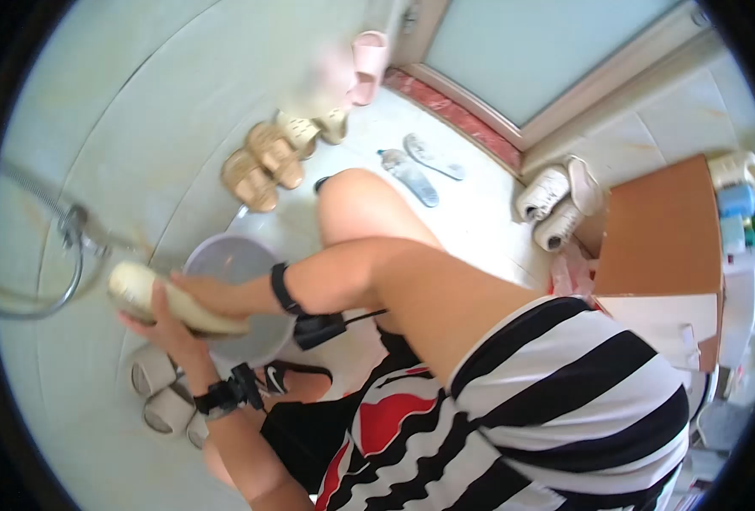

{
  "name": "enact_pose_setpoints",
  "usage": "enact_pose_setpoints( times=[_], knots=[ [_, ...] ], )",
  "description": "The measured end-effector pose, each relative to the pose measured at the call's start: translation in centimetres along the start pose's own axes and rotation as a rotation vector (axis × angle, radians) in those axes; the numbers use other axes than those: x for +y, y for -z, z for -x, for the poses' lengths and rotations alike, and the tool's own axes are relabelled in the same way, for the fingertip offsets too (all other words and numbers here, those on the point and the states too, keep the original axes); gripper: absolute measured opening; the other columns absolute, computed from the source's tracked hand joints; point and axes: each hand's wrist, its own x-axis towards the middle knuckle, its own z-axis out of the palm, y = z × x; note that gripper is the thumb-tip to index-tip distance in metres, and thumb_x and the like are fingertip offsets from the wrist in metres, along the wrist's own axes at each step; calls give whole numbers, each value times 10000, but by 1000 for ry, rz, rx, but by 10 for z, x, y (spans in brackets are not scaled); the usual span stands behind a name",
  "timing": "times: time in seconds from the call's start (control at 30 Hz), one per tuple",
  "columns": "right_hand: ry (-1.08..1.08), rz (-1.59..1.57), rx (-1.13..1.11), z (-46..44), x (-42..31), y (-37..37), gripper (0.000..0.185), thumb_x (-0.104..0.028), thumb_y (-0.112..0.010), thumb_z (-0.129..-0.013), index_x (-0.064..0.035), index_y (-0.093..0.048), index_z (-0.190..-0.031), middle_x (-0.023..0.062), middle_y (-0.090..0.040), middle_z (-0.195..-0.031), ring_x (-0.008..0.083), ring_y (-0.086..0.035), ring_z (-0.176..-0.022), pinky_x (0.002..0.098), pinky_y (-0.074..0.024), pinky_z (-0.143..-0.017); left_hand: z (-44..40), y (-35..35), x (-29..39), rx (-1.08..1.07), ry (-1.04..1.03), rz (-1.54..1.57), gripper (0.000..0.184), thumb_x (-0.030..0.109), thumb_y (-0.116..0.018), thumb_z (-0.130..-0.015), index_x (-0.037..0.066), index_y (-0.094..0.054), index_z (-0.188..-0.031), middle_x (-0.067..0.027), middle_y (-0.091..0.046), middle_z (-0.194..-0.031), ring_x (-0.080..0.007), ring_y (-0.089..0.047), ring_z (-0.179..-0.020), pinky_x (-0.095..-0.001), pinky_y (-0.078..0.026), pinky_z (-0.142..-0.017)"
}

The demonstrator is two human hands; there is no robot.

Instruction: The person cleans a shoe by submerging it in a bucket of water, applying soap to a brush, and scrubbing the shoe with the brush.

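Note:
A cream shoe (131, 285) is tilted over the left rim of a pale basin (250, 247). Fingers of my left hand (169, 328) wrap round the shoe from the near side. My right hand (203, 294) rests against its upper part or opening, and some of its fingers are hidden. Black straps circle both my wrists. Part of the basin's inside shows grey beneath my right forearm.
Beige slippers (250, 179), cream clogs (298, 134) and a pink slipper (368, 68) stand along the wall. Grey-white insoles (409, 177) lie on the floor. White shoes (543, 193) are beside a brown box (657, 234). Pale slippers (153, 371) sit below the basin. A shower hose (78, 272) hangs left.

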Motion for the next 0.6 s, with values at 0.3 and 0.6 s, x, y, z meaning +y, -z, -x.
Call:
enact_pose_setpoints(
  times=[0.3,0.6],
  knots=[
    [89,556,177,37,-22,2,506,-379,-289,-943,22,-572,-1065,259,-559,-1131,405,-528,-1060,443,-391,-909,32,-28,22,137,91,26,889,275,-718,-742,51,-179,-1411,-205,-388,-1291,-322,-503,-1073,-416,-493,-863],
    [130,788,250,11,1,-6,295,-223,-445,-865,-21,-612,-999,227,-617,-994,363,-601,-954,443,-460,-828,36,-31,28,81,40,35,724,248,-686,-779,49,-291,-1353,-178,-447,-1232,-308,-532,-1008,-428,-485,-854]
  ],
)
